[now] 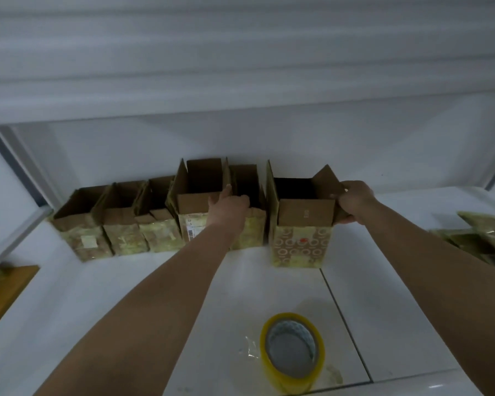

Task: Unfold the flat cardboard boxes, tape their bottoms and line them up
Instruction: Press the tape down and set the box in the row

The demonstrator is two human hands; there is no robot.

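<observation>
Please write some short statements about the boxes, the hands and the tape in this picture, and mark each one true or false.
1. The right hand grips a flap of the rightmost box. True.
2. The tape roll is inside a box. False: it lies on the white table, near the camera.
3. The boxes stand open in a row by the wall. True.
4. The left hand holds the tape roll. False: it rests on a middle box.

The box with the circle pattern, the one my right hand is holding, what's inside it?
Looking into the box with the circle pattern, only dark inner walls show, and nothing visible sits in it. Its bottom is hidden by the front wall. The right hand grips its right flap.
</observation>
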